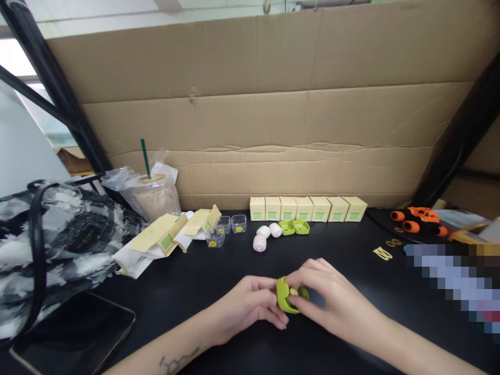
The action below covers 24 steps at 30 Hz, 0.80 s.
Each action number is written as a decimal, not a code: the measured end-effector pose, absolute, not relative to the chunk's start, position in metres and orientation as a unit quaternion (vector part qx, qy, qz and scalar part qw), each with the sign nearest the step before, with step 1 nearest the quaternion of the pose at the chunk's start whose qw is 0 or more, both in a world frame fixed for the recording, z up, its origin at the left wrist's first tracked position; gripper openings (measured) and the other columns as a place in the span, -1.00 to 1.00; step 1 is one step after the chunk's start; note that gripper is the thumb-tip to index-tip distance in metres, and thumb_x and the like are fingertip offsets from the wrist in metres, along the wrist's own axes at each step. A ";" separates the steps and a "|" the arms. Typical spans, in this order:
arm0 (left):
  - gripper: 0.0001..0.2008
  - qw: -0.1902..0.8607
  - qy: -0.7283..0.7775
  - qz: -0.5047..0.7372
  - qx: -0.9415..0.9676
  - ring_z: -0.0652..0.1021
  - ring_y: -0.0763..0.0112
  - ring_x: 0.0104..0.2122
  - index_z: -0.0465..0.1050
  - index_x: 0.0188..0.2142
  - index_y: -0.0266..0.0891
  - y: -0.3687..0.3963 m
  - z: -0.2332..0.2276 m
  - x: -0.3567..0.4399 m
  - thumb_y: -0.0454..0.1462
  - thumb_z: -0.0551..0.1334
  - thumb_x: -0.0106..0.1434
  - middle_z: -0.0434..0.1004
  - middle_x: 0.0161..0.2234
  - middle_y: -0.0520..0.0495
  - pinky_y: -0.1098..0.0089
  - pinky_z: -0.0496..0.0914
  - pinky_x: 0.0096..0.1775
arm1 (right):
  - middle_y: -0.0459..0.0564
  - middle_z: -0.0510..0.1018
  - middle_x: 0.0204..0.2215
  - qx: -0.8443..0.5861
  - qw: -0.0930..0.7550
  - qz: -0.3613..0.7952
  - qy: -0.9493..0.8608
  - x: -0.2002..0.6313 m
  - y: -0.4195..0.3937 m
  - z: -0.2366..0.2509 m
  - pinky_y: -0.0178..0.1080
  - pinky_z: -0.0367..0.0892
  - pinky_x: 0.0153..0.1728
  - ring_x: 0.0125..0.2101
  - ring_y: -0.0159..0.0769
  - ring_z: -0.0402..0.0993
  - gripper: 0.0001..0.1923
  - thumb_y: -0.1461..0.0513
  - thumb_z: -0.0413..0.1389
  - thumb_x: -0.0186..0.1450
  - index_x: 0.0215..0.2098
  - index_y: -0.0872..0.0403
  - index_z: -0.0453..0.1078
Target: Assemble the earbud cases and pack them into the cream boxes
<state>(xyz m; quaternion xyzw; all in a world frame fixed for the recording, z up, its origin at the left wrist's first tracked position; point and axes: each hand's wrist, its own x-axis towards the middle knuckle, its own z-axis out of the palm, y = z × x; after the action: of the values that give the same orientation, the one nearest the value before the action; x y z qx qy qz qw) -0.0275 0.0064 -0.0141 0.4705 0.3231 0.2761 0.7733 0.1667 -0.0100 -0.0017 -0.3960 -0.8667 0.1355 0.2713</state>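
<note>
Here we pinch a small green case [287,297] between both hands over the near middle of the desk [219,271]: left hand [253,307] gripping its side, right hand [328,299] pressing fingertips onto its pale insert. It could slip or pinch a finger (the part looks tiny). The labels on the far boxes [308,208] are unreadable.

Lighting: even and soft, daylight entering through the window [23,78] at upper left. Wide-angle lens is bending the frame edges; a pixelated patch [453,276] is obscuring the right side.
</note>
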 end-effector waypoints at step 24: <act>-0.93 0.508 0.373 0.299 0.717 0.31 0.53 -0.51 0.25 -0.51 -0.24 0.005 -0.017 -0.027 -0.39 0.15 0.03 0.29 -0.54 0.11 0.48 0.22 -0.42 | -0.13 0.57 -0.25 -0.420 0.250 0.167 -0.856 0.169 -0.019 0.002 -0.14 0.29 -0.19 -0.32 -0.24 0.47 -0.50 0.31 0.27 0.01 -0.09 -0.03 0.30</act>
<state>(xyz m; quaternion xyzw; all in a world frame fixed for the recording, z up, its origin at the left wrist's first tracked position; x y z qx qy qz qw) -0.0267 0.0048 -0.0172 0.7166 0.3729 0.2990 0.5080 0.1692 -0.0189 0.0025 -0.4197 -0.8564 0.1672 0.2501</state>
